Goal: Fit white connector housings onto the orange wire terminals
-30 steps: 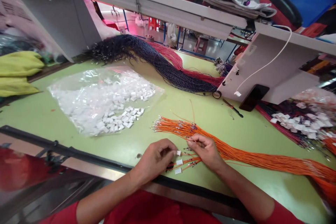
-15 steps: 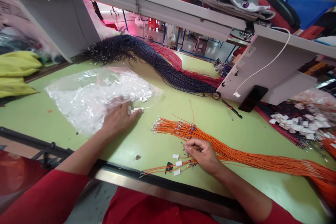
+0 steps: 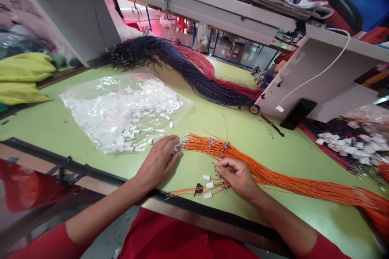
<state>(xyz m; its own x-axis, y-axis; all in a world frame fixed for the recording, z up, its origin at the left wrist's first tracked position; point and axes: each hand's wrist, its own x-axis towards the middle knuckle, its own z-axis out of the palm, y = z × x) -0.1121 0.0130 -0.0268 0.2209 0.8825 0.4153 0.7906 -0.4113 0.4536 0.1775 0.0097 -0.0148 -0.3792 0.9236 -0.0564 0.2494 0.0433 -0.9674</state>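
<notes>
My left hand (image 3: 161, 157) is closed with curled fingers around some small white plastic connector housings (image 3: 175, 149), partly hidden by the fingers. It is beside the metal-tipped ends of a long bundle of orange wires (image 3: 273, 174). My right hand (image 3: 238, 176) pinches thumb against forefinger, with orange wire showing inside the curled fingers; the exact grip is partly hidden. Near it, a few separate orange wires (image 3: 187, 192) lie by loose white housings (image 3: 209, 185). A clear plastic bag (image 3: 100, 89) full of white housings lies open to the left of the bundle.
Bundles of dark blue wires (image 3: 182, 71) and red wires (image 3: 199, 61) stretch along the back. At right are a cutter knife (image 3: 272, 125), a phone (image 3: 298, 113) and wires with white connectors (image 3: 349, 143). A shelf (image 3: 209, 6) spans overhead; yellow cloth (image 3: 24, 73) is at left.
My left hand has drawn out of the bag and moved right, toward the orange wire ends, with white housings in its fingers. My right hand has stayed in nearly the same place.
</notes>
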